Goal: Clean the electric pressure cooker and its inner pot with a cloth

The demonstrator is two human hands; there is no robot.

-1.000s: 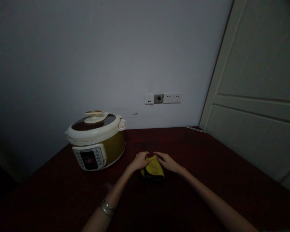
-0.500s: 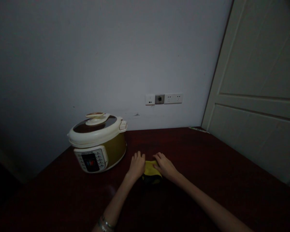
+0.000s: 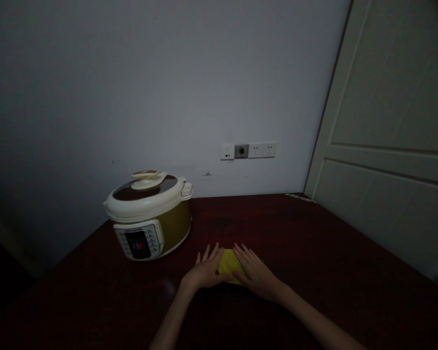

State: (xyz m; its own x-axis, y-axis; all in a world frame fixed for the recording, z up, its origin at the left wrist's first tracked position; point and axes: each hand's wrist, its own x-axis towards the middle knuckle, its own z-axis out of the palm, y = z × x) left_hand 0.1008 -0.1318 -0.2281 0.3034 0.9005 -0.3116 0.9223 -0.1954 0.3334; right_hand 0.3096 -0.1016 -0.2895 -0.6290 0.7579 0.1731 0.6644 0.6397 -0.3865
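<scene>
A small yellow cloth [image 3: 228, 263] lies on the dark red table, between my two hands. My left hand [image 3: 207, 270] rests flat on its left side, fingers spread and pointing away from me, the thumb across the near edge. On the right side of the cloth lies my right hand [image 3: 254, 273], also flat with the fingers stretched out. Both palms cover the cloth's side edges. The dark part of the cloth is out of sight now.
A white and olive-gold electric pressure cooker [image 3: 149, 216] stands to the left on the table [image 3: 241, 218]. Wall sockets [image 3: 262, 150] sit above the table's back edge. A thin strip [image 3: 300, 197] lies at the back right corner, near a white panelled door [image 3: 387, 160].
The cloth has gone from partly raised, with dark fabric showing, to lying flat with yellow up. My hands have opened from gripping its sides to pressing flat, slightly nearer me.
</scene>
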